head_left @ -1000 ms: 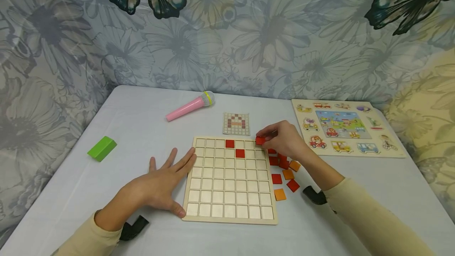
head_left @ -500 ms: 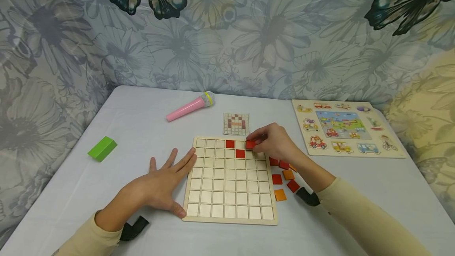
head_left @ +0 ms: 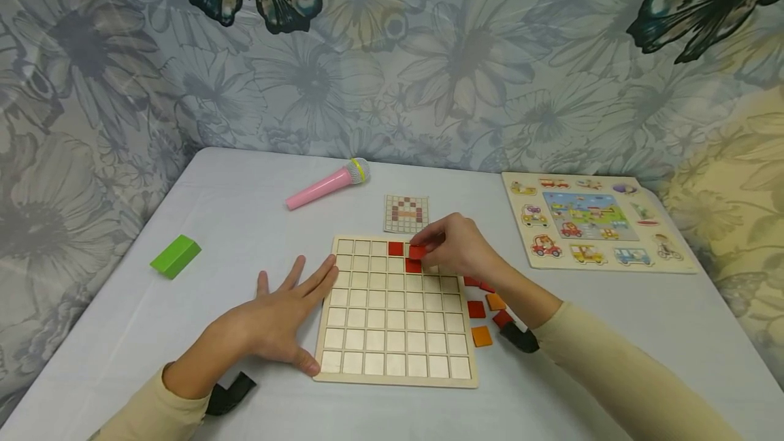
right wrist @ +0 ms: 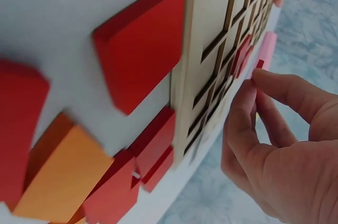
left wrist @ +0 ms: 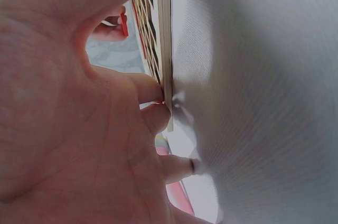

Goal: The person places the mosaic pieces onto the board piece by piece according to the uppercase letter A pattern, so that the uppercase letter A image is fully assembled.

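Observation:
A wooden grid board (head_left: 395, 318) lies on the white table with two red tiles set in its cells, one red tile (head_left: 395, 248) in the top row and another just below and right. My right hand (head_left: 459, 247) pinches a red square tile (head_left: 417, 252) between thumb and fingertips, over the top row beside the first tile. In the right wrist view the pinched tile is mostly hidden by the fingers. My left hand (head_left: 275, 318) lies spread at the board's left edge, thumb at the lower corner and fingertips touching the side, as the left wrist view also shows.
Loose red and orange tiles, such as an orange tile (head_left: 482, 336), lie right of the board. A small pattern card (head_left: 407, 214) sits behind it. A pink toy microphone (head_left: 327, 184), a green block (head_left: 176, 256) and a picture puzzle board (head_left: 597, 223) are farther out.
My right hand has moved left with the red tile, from the board's top right corner to near the two placed tiles. The left hand has stayed still.

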`<state>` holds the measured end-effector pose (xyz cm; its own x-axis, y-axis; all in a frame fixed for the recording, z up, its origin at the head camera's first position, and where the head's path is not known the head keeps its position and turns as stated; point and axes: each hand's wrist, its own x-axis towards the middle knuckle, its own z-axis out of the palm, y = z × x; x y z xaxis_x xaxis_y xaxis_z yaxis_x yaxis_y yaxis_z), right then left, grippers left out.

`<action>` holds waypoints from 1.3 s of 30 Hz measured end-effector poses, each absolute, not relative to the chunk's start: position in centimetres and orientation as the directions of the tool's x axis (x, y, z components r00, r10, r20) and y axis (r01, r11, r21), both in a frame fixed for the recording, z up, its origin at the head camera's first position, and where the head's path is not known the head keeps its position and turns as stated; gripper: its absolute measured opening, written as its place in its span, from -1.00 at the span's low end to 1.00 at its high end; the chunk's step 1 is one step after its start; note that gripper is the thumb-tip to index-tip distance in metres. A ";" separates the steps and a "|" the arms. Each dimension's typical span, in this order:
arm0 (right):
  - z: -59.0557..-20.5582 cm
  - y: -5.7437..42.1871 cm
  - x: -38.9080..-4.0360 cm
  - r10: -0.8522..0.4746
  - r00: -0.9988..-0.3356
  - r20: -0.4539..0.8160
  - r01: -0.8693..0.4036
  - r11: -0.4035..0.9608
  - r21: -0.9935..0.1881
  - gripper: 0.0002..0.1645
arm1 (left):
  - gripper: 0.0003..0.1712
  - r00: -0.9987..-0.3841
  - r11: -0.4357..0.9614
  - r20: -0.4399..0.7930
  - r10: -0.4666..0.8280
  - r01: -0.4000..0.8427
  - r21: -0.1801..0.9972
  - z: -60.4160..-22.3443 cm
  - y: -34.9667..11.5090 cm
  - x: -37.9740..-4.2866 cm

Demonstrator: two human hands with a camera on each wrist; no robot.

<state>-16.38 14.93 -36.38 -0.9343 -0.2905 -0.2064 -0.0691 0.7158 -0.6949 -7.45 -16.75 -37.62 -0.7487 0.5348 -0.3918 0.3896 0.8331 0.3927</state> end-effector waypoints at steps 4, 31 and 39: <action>-36.4 14.2 -16.4 -0.308 -0.927 -0.214 -0.074 0.709 -0.701 -0.71 | 0.70 -0.750 0.835 -0.394 0.531 0.385 0.394 -37.6 -16.8 -7.4; -36.6 10.3 -16.4 -0.391 -0.890 -0.236 -0.122 0.702 -0.701 -0.67 | 0.69 -0.750 0.831 -0.387 0.537 0.391 0.396 -37.7 -16.7 -7.4; -36.5 9.6 -16.6 -0.414 -0.882 -0.226 -0.157 0.710 -0.687 -0.71 | 0.69 -0.751 0.829 -0.380 0.540 0.395 0.396 -37.7 -16.8 -7.3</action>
<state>-16.56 9.61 -36.54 -0.8816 -0.4144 -0.2259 -0.1574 0.7095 -0.6869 -7.33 -16.77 -37.66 -0.7510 0.5399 -0.3802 0.3950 0.8287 0.3965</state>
